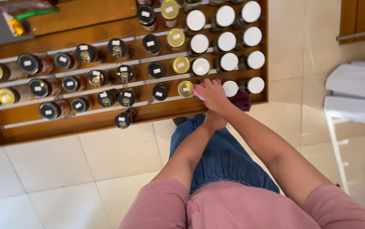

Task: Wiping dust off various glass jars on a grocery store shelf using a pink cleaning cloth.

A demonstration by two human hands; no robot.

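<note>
My right hand (pixel 212 93) reaches to the lowest row of a wooden rack (pixel 106 116) of jars. Its fingers press a pink cloth (pixel 198 91) onto a jar hidden beneath it, between a gold-lidded jar (pixel 185 88) and a white-lidded jar (pixel 230 88). A dark maroon cloth (pixel 241 101) hangs just behind my right wrist. My left hand (pixel 214 121) sits lower, tucked against the underside of my right wrist. Its fingers are hidden, so I cannot see whether it holds anything.
The rack holds several rows of jars behind thin metal rails: black lids on the left, gold lids in the middle, white lids on the right. White tiled floor (pixel 63 169) lies below. A white stand (pixel 356 93) is at the right.
</note>
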